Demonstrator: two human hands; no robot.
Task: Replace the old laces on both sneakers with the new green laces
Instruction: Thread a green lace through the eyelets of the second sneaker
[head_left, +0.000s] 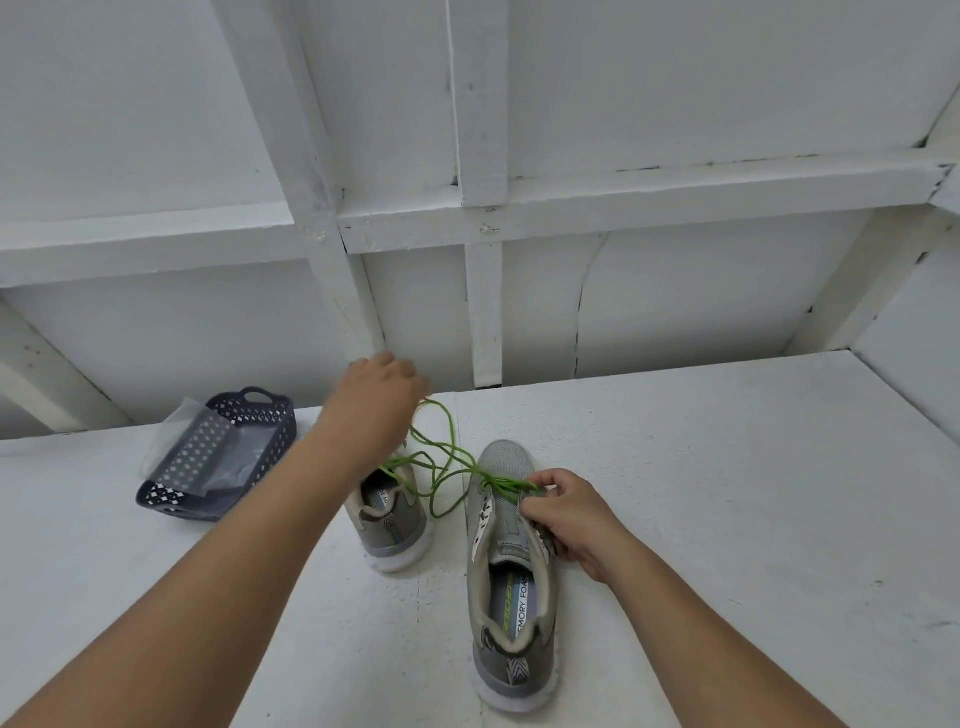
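Head view: mid-lacing on near right sneaker (511, 566). Left hand (376, 402) pulled green lace (441, 462) far-left (pinched, looked like); right hand (563, 512) gripped eyelet side. Next: probably feeding the next eyelets.

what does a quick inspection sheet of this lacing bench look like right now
surface: white table, painted, scuffed.
job's things: near sneaker has green lace threaded only at its front eyelets, the rest looping loose; far sneaker stands to its left, partly behind the left forearm.
clutter: dark perforated basket at left, holding clear plastic wrap.
grippers: left hand is raised with the lace running up to it, grip hidden; right hand grips the near sneaker's side by the eyelets.
cables: nothing seen.
surroundings: white wall with framing beams.
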